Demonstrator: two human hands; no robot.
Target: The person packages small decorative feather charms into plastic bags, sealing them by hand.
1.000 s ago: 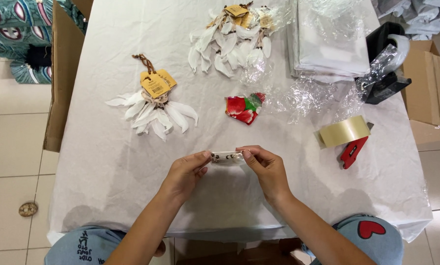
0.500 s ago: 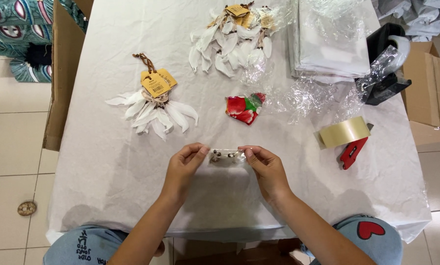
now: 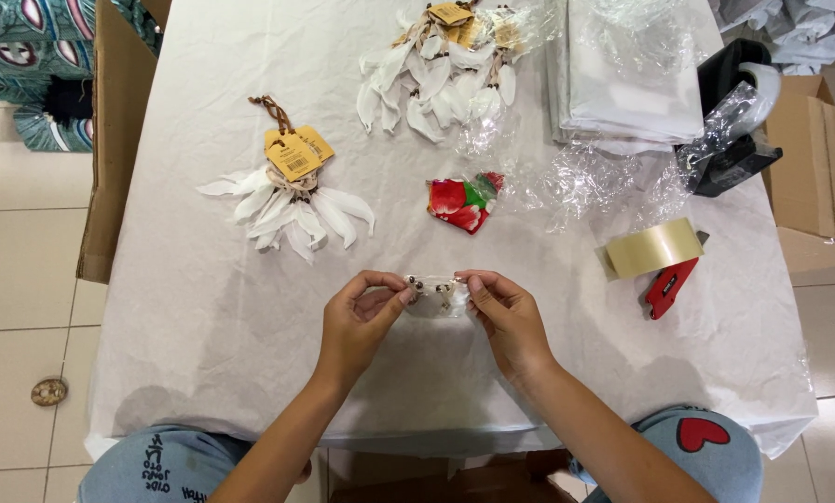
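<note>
A table [image 3: 203,354] draped in white cloth fills the middle of the view. Around it lies a floor [image 3: 17,270] of pale square tiles with thin grout lines. A brown cardboard box [image 3: 105,168] stands against the table's left edge, and another open box [image 3: 823,177] sits just off its right edge. Patterned teal fabric [image 3: 26,56] lies beyond the left box. Light is even and soft.

Single head cam, looking steeply down from above the seated person, mid-range. Frames the whole white-covered table [image 3: 203,307], both forearms, knees at bottom edge, floor and cardboard boxes at sides. No second view.
</note>
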